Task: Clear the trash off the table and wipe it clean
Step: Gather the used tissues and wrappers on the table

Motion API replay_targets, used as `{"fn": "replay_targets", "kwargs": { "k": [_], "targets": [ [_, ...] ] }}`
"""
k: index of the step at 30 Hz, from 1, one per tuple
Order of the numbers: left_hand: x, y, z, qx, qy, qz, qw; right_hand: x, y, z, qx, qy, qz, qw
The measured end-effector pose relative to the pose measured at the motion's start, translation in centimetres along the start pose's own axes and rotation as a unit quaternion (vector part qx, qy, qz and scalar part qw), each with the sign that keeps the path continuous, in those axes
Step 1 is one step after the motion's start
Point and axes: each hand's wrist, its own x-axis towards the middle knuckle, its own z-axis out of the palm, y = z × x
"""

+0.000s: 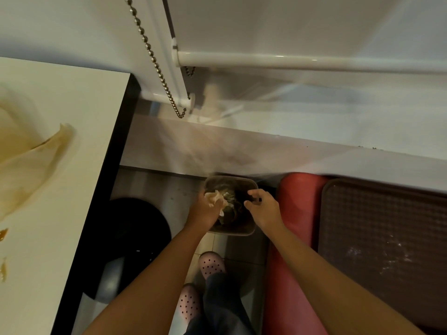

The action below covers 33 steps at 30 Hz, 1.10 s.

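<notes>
Clearing looks nearly done: the left hand (206, 210) grips a crumpled napkin (214, 197) over the floor bin (233, 232), whether the curled right hand (262, 209) holds anything I cannot tell, and the spill-streaked table (96, 97) awaits wiping

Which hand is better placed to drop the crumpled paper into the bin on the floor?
The left hand. It grips the crumpled paper right above the open bin, so it only needs to let go. The right hand hovers over the bin too, but holds no paper.
</notes>
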Motion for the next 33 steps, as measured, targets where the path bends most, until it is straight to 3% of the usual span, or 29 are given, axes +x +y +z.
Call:
{"fn": "replay_targets", "kwargs": {
  "k": [12, 18, 28, 33],
  "targets": [
    [-2.5, -0.4, -0.6, -0.010, -0.015, -0.007, 1.000, -0.9, -2.6, 0.2, 0.020, -0.003, -0.020, 1.000],
    [-8.4, 2.1, -2.7, -0.051, -0.004, 0.049, 0.997, -4.8, -6.3, -2.6, 0.024, 0.001, -0.056, 0.998],
    [-18.3, 8.1, -8.8, -0.064, 0.051, 0.194, 0.978, -13.6, -14.8, -9.2, -0.009, 0.013, -0.226, 0.974],
    [-20.5, 9.1, -13.4, -0.101, 0.135, 0.253, 0.953, -15.3, -18.5, -9.6, -0.004, 0.030, -0.259, 0.965]
  ]
}}
